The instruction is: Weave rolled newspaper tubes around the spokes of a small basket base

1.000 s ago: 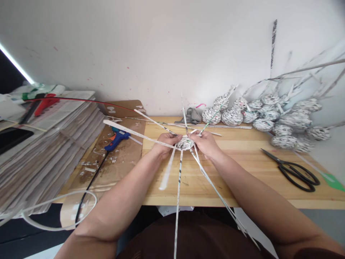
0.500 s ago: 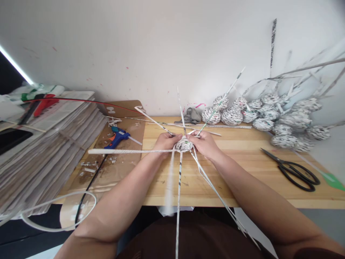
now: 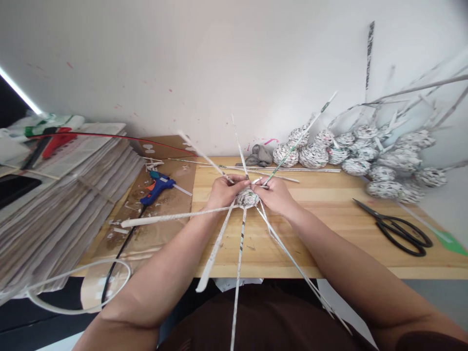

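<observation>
Pinching a small woven paper piece [image 3: 247,198] midway between the far and near edges of the desk [image 3: 263,263], left hand [image 3: 224,192] and right hand [image 3: 276,196] have fingers nearly closed; a paper strip [image 3: 157,219] has dipped frontward, so the weave is probably turning.

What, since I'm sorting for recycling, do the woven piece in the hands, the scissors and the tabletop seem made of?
The woven piece looks like matte rolled paper, given its printed flecks. The scissors look like dark metal, given their slim blades; the black handles may be coated. The tabletop looks like smooth pale wood by its grain, or perhaps laminate.
</observation>
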`<state>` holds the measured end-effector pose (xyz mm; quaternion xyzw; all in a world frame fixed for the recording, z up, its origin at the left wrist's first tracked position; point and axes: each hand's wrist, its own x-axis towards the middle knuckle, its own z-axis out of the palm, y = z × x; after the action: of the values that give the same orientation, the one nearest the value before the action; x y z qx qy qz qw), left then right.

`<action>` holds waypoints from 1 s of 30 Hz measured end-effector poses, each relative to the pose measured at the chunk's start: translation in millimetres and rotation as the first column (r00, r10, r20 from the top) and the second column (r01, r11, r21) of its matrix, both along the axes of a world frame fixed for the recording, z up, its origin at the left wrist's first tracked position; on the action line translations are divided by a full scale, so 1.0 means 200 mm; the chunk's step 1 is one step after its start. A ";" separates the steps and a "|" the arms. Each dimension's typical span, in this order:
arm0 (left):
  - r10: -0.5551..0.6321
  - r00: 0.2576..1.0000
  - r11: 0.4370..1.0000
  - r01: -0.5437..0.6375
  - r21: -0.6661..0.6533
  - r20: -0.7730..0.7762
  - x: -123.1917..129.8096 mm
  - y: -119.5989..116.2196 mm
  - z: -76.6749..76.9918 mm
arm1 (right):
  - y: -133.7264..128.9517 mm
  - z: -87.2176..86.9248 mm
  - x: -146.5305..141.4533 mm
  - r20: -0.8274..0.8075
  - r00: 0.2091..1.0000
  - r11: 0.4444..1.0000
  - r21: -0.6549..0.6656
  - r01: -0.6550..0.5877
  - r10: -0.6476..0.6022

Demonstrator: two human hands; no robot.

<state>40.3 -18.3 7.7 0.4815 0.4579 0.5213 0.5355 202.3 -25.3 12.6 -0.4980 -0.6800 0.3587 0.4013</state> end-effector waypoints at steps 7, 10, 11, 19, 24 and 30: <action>0.048 0.994 0.990 -0.035 0.137 -0.097 -0.01 0.02 -0.05 | 0.00 -0.03 -0.02 -0.079 0.996 0.998 -0.058 -0.034 0.029; 0.046 0.990 0.988 -0.026 0.150 -0.130 -0.01 0.02 -0.05 | -0.01 -0.03 -0.03 -0.093 0.996 0.999 -0.048 0.005 -0.009; 0.046 0.989 0.989 -0.025 0.146 -0.144 -0.01 0.02 -0.05 | -0.01 -0.02 -0.03 -0.079 0.997 0.999 -0.042 0.014 -0.017; 0.077 0.978 0.988 -0.048 0.149 -0.194 0.00 0.00 -0.07 | -0.02 -0.02 -0.03 0.050 0.995 0.996 -0.015 0.090 -0.089; 0.027 0.990 0.999 -0.022 0.044 -0.135 -0.01 0.02 -0.07 | -0.02 -0.03 -0.03 0.094 0.989 0.993 0.019 0.113 -0.114; -0.158 0.982 0.975 0.172 -0.139 0.102 -0.03 0.03 -0.06 | -0.01 -0.02 -0.02 0.098 0.988 0.991 0.061 0.117 -0.123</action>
<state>34.7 -11.5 -3.9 0.4530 0.4289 0.4610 0.6312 199.0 -26.5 7.8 -0.5445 -0.6778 0.2893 0.4005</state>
